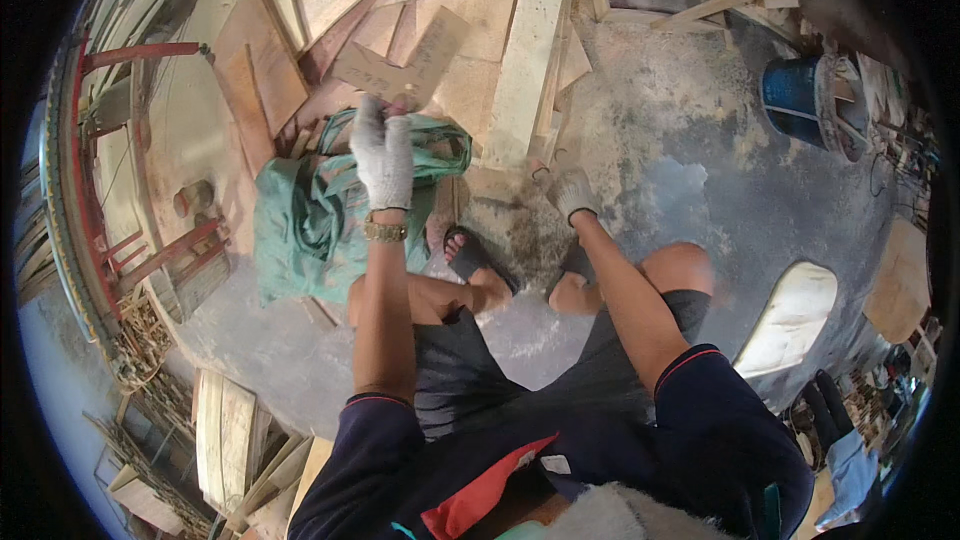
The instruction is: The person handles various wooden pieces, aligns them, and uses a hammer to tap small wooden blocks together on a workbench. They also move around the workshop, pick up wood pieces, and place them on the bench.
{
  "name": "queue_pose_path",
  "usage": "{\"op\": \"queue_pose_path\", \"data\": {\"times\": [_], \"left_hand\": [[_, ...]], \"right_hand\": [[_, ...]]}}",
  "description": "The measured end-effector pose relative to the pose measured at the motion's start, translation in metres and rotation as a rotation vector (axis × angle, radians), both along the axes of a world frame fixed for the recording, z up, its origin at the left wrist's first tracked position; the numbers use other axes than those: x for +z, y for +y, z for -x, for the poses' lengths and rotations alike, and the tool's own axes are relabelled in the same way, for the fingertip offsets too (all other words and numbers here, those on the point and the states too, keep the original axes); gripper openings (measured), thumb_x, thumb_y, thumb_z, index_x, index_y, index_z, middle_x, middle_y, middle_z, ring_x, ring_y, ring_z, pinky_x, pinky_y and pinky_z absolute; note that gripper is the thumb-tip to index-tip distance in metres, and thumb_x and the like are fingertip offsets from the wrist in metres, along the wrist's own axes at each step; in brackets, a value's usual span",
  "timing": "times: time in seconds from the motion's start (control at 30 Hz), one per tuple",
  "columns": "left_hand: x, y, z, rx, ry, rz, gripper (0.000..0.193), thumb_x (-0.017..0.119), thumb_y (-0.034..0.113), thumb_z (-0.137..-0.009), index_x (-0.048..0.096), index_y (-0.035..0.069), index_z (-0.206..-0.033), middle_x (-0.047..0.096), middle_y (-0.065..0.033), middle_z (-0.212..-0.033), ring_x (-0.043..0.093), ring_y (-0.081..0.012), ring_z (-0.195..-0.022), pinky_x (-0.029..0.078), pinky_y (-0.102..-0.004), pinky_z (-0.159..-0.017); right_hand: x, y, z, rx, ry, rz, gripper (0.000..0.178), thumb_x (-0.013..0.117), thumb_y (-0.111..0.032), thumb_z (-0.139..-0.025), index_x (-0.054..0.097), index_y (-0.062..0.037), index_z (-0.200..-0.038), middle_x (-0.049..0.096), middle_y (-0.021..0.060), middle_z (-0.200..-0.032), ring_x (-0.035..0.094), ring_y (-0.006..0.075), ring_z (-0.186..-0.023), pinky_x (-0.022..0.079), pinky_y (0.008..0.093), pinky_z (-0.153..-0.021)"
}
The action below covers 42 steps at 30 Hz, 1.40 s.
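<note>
The left hand (pixel 383 158) is pinching a notched board (pixel 428 62) beyond the green sack (pixel 285 232), seemingly handling it; moving it likely needs firm holding. Whether the right hand (pixel 571 192) is gripping, I cannot tell.

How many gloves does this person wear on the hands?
2: one glove on the left hand, in front of the green sack, and one glove on the right hand, near the long pale board. Neither glove is hidden.

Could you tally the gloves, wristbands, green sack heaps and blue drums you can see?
Gloves: 2 (left glove, right glove)
Wristband: 1
Green sack heap: 1
Blue drum: 1
Total: 5
</note>
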State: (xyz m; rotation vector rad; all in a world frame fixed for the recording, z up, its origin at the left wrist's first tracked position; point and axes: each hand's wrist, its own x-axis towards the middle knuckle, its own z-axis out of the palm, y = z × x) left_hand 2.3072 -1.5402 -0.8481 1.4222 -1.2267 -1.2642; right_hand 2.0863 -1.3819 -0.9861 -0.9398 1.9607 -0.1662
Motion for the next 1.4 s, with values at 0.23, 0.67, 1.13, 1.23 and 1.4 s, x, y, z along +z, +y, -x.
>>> {"op": "queue_pose_path", "data": {"times": [0.23, 0.67, 1.13, 1.23, 1.4], "left_hand": [[-0.021, -0.018, -0.012, -0.028, 0.273, 0.247, 0.021, 0.061, 0.013, -0.101, 0.062, -0.001, -0.118, 0.069, -0.0065, -0.098, 0.07, -0.0165, -0.086, 0.053, -0.0302, -0.078], [0.017, 0.0, 0.009, -0.044, 0.517, 0.254, 0.013, 0.06, 0.012, -0.102, 0.054, 0.0, -0.103, 0.063, -0.0099, -0.092, 0.07, -0.0278, -0.087, 0.053, -0.037, -0.082], [0.018, -0.004, -0.016, -0.098, 0.629, 0.191, 0.014, 0.064, 0.015, -0.101, 0.056, 0.003, -0.1, 0.065, -0.0113, -0.094, 0.07, -0.0299, -0.091, 0.052, -0.0368, -0.082], [0.015, -0.007, -0.026, -0.093, 0.612, 0.171, 0.014, 0.064, 0.016, -0.1, 0.06, 0.003, -0.102, 0.067, -0.0132, -0.097, 0.069, -0.031, -0.094, 0.052, -0.0384, -0.083], [0.012, -0.006, -0.033, -0.085, 0.586, 0.2, 0.017, 0.064, 0.014, -0.1, 0.052, 0.002, -0.097, 0.06, -0.0096, -0.089, 0.07, -0.0298, -0.086, 0.052, -0.0357, -0.078]], "right_hand": [[-0.116, -0.051, -0.034, -0.404, -0.063, 0.453, 0.063, 0.069, -0.05, -0.091, 0.064, 0.008, -0.113, 0.072, 0.0259, -0.099, 0.07, 0.0386, -0.095, 0.053, 0.0442, -0.083], [-0.035, -0.09, -0.124, -0.224, -0.547, 0.637, 0.054, 0.068, -0.045, -0.089, 0.061, 0.0027, -0.113, 0.07, 0.0231, -0.098, 0.068, 0.0377, -0.095, 0.053, 0.0479, -0.086], [-0.207, -0.117, 0.078, -1.083, -0.692, 0.524, 0.046, 0.065, -0.037, -0.096, 0.061, 0.0009, -0.122, 0.069, 0.015, -0.106, 0.067, 0.0294, -0.095, 0.056, 0.0401, -0.083], [-0.205, -0.127, 0.07, -0.896, -0.972, 0.556, 0.043, 0.06, -0.036, -0.102, 0.061, -0.0016, -0.128, 0.068, 0.0106, -0.107, 0.066, 0.0251, -0.094, 0.057, 0.0389, -0.082], [-0.115, -0.137, -0.021, -1.073, -0.722, 0.474, 0.05, 0.059, -0.039, -0.102, 0.06, 0.005, -0.127, 0.068, 0.0146, -0.114, 0.066, 0.0217, -0.101, 0.057, 0.0363, -0.084]]}}
